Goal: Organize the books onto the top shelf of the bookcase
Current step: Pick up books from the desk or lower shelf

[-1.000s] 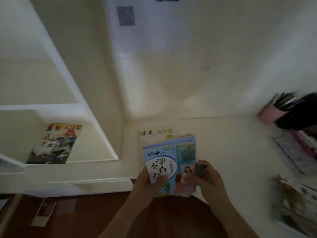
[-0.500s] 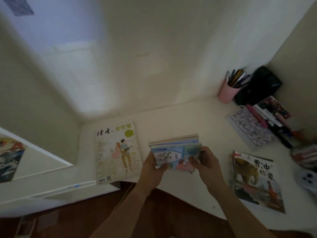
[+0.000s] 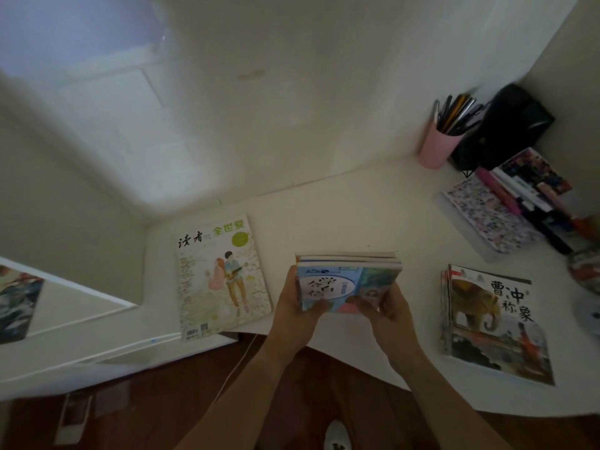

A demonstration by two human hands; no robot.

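Note:
I hold a small stack of books (image 3: pixel 347 271) above the white desk (image 3: pixel 341 216), its blue cover facing me. My left hand (image 3: pixel 297 306) grips the stack's left edge and my right hand (image 3: pixel 386 311) grips its right lower corner. A magazine with a couple on its cover (image 3: pixel 220 277) lies flat on the desk to the left. An elephant picture book (image 3: pixel 493 323) lies on a thin pile to the right. The bookcase (image 3: pixel 65 306) shows at the far left, with one book (image 3: pixel 16 300) lying on a shelf.
A pink pen cup (image 3: pixel 438 144) and a black object (image 3: pixel 513 121) stand at the back right corner. Notebooks and pens (image 3: pixel 506 206) crowd the right side. The wall rises behind the desk. Dark wooden floor (image 3: pixel 162 401) lies below the desk edge.
The view has swung right, away from the bookcase toward the desk. The stack in my hands has tipped from upright to nearly flat and lowered over the desk.

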